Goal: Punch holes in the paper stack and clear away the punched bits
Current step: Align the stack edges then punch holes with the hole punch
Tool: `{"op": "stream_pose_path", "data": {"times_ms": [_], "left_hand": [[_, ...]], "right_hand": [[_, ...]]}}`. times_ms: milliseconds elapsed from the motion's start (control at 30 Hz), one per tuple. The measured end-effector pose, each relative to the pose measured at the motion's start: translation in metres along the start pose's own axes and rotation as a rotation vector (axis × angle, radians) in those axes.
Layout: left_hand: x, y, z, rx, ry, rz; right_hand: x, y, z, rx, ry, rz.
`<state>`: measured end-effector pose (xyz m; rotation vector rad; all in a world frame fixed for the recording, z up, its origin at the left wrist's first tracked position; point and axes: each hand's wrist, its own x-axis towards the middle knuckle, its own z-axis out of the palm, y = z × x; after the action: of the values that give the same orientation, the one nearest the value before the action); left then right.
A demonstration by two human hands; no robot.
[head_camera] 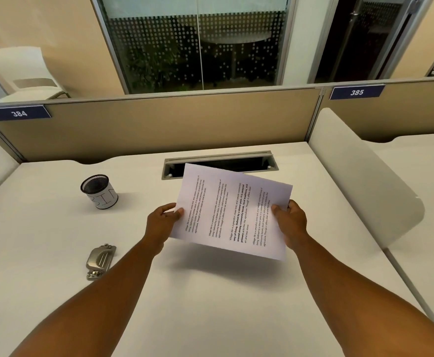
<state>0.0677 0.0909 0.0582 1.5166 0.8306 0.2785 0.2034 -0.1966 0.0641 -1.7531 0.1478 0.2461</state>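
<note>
A white paper stack (232, 212) with printed text hangs above the middle of the desk, held by both hands. My left hand (160, 224) grips its left edge and my right hand (291, 222) grips its right edge, thumbs on top. The sheets are tilted, with their lines of text running away from me. A silver metal hole punch (100, 261) lies on the desk to the left of my left forearm, untouched. A small black mesh cup with a white band marked "BIN" (100, 191) stands further back on the left.
The white desk (210, 305) has a recessed cable slot (219, 163) at the back, partly behind the paper. A beige partition (159, 124) closes the far edge. A white side divider (360, 181) rises on the right, another at the left edge.
</note>
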Motion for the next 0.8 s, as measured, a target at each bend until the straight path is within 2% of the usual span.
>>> {"op": "stream_pose_path", "data": {"times_ms": [233,500,800], "left_hand": [[-0.004,0.002,0.009,-0.307,0.001,-0.115],[-0.005,0.011,0.034,-0.281,-0.067,-0.069],[-0.010,0.020,0.052,-0.305,-0.070,-0.009]], "right_hand": [[0.001,0.001,0.000,0.212,0.077,0.109],[-0.004,0.001,0.010,0.413,0.068,0.201],[-0.011,0.012,0.015,0.440,-0.241,0.278]]}}
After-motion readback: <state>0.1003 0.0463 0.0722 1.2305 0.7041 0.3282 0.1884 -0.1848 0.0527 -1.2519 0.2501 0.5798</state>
